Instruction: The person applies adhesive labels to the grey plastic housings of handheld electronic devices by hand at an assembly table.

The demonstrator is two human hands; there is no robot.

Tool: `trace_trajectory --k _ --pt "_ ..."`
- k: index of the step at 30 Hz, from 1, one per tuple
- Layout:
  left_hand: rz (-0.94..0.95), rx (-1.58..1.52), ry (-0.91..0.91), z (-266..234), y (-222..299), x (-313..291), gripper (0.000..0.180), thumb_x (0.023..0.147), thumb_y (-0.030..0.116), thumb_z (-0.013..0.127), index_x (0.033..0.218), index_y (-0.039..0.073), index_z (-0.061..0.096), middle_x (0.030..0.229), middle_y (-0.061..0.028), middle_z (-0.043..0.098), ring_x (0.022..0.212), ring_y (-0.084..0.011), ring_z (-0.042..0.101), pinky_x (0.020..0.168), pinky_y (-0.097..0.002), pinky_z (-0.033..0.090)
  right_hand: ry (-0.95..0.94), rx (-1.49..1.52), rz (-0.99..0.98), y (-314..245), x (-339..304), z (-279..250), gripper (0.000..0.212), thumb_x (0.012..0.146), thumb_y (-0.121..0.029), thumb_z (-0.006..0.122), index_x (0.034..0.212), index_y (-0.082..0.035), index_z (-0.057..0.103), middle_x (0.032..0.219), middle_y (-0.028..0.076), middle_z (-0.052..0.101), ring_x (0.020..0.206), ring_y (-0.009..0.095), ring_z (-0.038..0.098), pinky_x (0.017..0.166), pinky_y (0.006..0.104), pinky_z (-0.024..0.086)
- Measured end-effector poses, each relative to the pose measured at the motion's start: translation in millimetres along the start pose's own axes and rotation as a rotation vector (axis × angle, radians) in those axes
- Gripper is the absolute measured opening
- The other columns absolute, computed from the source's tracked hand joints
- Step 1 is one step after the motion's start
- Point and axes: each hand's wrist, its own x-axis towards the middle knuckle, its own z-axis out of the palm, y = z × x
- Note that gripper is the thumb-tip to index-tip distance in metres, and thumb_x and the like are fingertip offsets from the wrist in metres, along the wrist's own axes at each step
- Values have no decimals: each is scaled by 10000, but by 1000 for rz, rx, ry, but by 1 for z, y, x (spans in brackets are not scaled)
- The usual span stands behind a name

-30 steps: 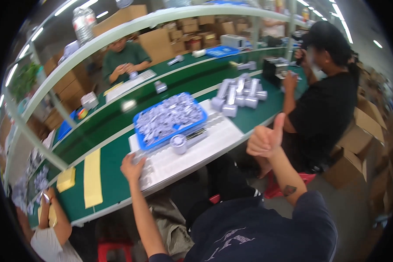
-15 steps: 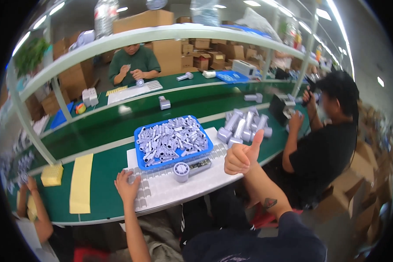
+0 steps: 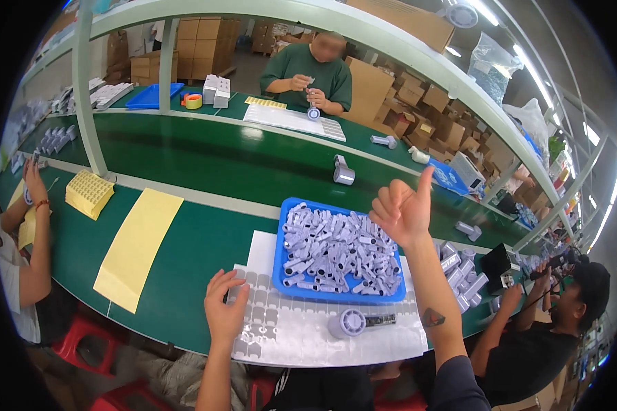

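Note:
My right hand (image 3: 401, 207) is raised over the right side of a blue tray (image 3: 278, 270), its thumb pointing up and its fingers curled in with nothing in them. The tray holds many small pale-lilac plastic handle parts (image 3: 339, 246). My left hand (image 3: 226, 306) hovers empty at the left edge of a white sheet of stickers (image 3: 274, 339), thumb and forefinger bent but apart. Between the hands, in front of the tray, a pale-lilac handheld fan (image 3: 350, 323) lies on the sheet. Its round grille faces up and a dark circuit board shows along its handle.
Right of the tray lies a pile of lilac fans (image 3: 463, 277). Yellow sheets (image 3: 138, 250) and a yellow stack (image 3: 89, 194) lie to the left. A green conveyor (image 3: 253, 164) carries fan parts beyond a pale rail. Co-workers sit left, right and opposite; a shelf frame (image 3: 89, 89) stands ahead.
The view has swung toward the left. My right hand keeps its thumb up and now stands over the tray's right side. My left hand stays beside the sheet, its fingers more bent.

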Motion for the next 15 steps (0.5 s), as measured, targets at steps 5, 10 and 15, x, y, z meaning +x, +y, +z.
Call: trace_trajectory --k 5,10,15 --pt "-67 -50 16 -2 0 2 115 795 72 732 901 32 717 1140 -144 688 1237 -343 540 1041 -426 409 26 16 18 3 31 -25 840 887 -815 184 539 -83 408 483 1 306 438 134 261 449 282 233" --pt "-67 -152 36 5 8 13 85 839 63 702 908 12 705 1130 -146 695 1227 -335 553 1048 -422 401 259 -607 68 -6 26 -57 770 976 -678 289 588 -49 504 472 72 436 423 186 420 442 335 341" --pt "-60 -95 6 2 -3 9 71 851 56 691 905 10 699 1121 -134 700 1219 -323 561 1047 -418 399 -143 -1988 213 11 -46 -96 240 897 -287 631 863 -53 670 784 145 667 754 334 657 700 442 523"
